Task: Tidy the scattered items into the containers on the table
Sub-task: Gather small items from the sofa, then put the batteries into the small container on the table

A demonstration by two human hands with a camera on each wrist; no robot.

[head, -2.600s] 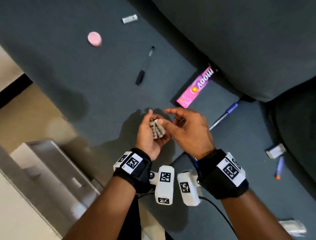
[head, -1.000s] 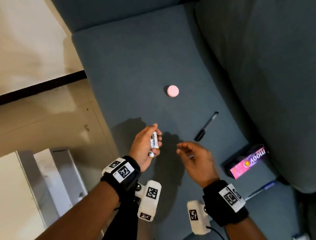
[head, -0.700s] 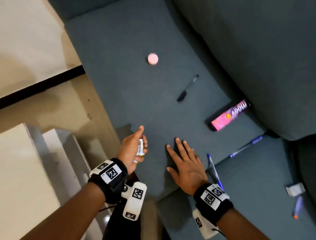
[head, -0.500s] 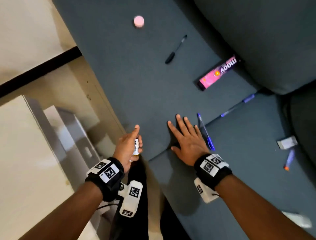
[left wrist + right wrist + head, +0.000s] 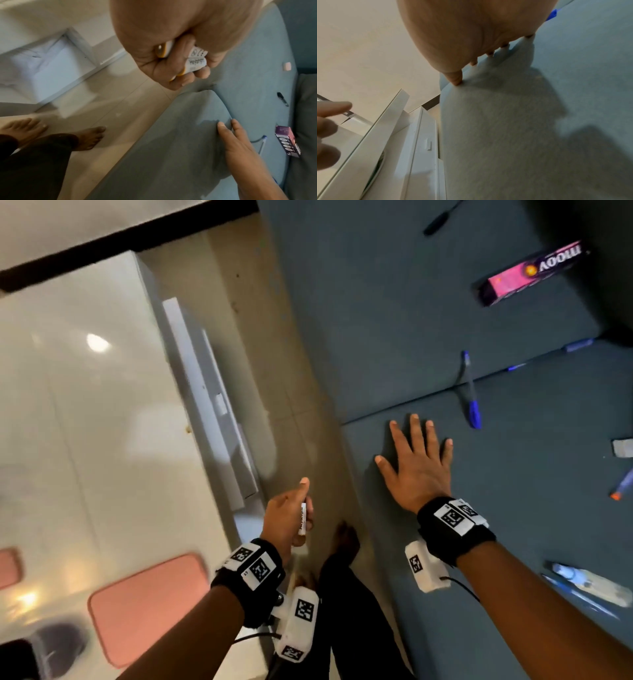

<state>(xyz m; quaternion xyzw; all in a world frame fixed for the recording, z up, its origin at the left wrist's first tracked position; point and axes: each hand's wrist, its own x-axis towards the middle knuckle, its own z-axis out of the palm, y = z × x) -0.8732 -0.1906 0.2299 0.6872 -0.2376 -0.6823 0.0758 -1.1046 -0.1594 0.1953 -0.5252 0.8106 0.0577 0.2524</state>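
My left hand [image 5: 291,515] grips white batteries [image 5: 302,518] with yellow ends [image 5: 193,59] over the floor strip between the sofa and the white table. My right hand [image 5: 416,460] lies flat with spread fingers on the blue sofa cushion [image 5: 513,508], pressing it; the same hand [image 5: 240,146] shows in the left wrist view. Two pink containers [image 5: 147,607] sit on the white table [image 5: 68,422] at lower left. Scattered on the sofa are a blue pen [image 5: 471,395], a pink box [image 5: 531,277], a black pen [image 5: 438,220] and an orange-tipped item [image 5: 621,489].
A white drawer unit [image 5: 212,412] stands along the table edge beside the beige floor [image 5: 294,392]. My bare feet [image 5: 85,136] stand on that floor. A small white item [image 5: 621,447] and a clear wrapped item [image 5: 589,583] lie on the right cushion.
The view swung left toward the table. My left hand carried the batteries off the sofa to above the floor. My right hand went from half-curled to flat on the cushion.
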